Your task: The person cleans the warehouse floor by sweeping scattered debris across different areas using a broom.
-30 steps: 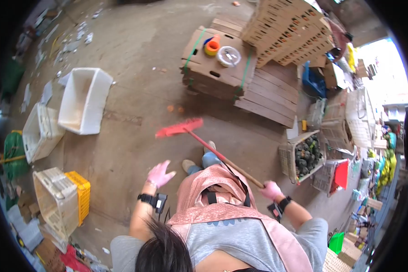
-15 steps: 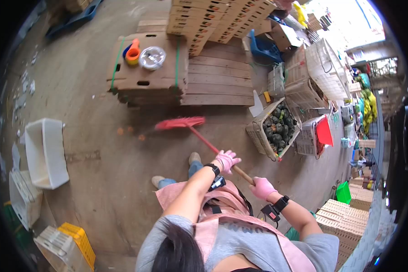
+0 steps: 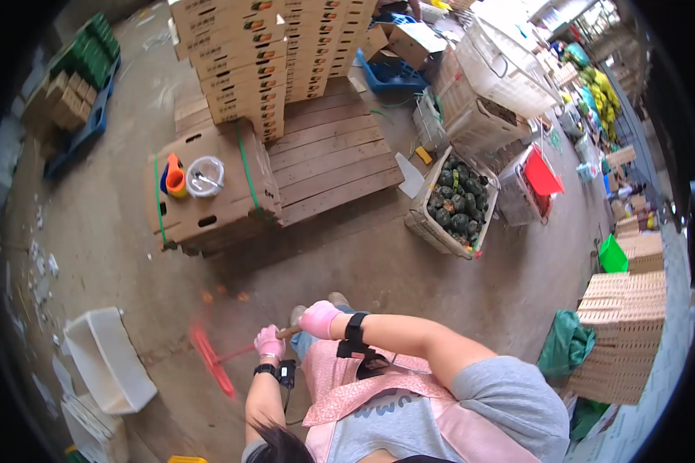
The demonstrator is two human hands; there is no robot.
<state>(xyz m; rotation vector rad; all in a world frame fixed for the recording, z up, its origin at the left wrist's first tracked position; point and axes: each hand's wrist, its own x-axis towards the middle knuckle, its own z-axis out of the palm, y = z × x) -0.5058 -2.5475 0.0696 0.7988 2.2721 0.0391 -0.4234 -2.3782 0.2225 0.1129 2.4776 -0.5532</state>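
My left hand [image 3: 269,342], in a pink glove, is closed around the red lower part of a broom's shaft. My right hand [image 3: 319,319], gloved in pink too, grips the light wooden upper end of the same handle, close to my body. The red broom head [image 3: 211,361] is at floor level to my left, blurred by motion. Just beyond it, a few small orange bits [image 3: 243,296] lie on the concrete floor.
A white tub [image 3: 112,363] lies left of the broom. Ahead, strapped flat cartons [image 3: 232,185] hold a tape roll and a plastic tub, beside a wooden pallet [image 3: 332,147] with stacked boxes. A crate [image 3: 432,231] of dark green squash-like produce stands right; more stacked cartons [image 3: 618,332] are behind it.
The broom head has swung from in front of me toward the left and nearer. Both hands moved left, and the right came across my body. The view has shifted.
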